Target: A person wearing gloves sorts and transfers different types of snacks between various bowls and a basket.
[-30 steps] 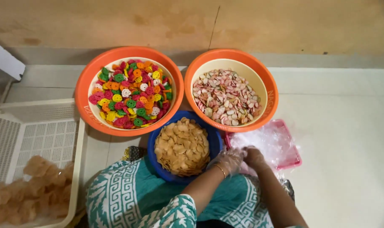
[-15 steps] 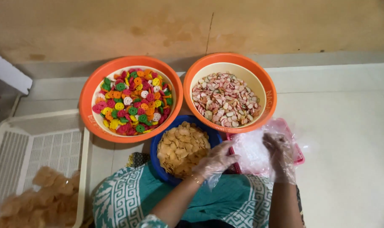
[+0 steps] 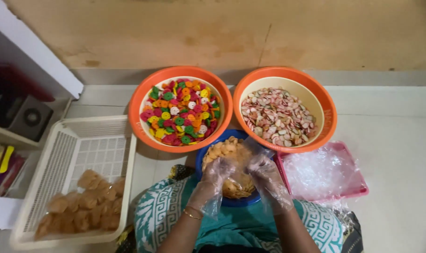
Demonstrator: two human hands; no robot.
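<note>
I have both gloved hands over the blue bowl [image 3: 229, 199] of tan chips, which sits near me, just in front of the two orange bowls. My left hand [image 3: 217, 171] and right hand [image 3: 264, 171] are curled around a clear plastic bag [image 3: 248, 154], fingers half closed, pinching its thin film from either side; whether the mouth is open I cannot tell. My worry is the grip: slick gloves on slick film could slip, and chips would spill onto the floor or my lap. The bag also hangs close to the rim of the right orange bowl [image 3: 327, 100], so a snag is possible. Both forearms come up from the near edge, wrists bent down, knuckles up. The pink tray [image 3: 358, 187] of spare bags lies just right.
</note>
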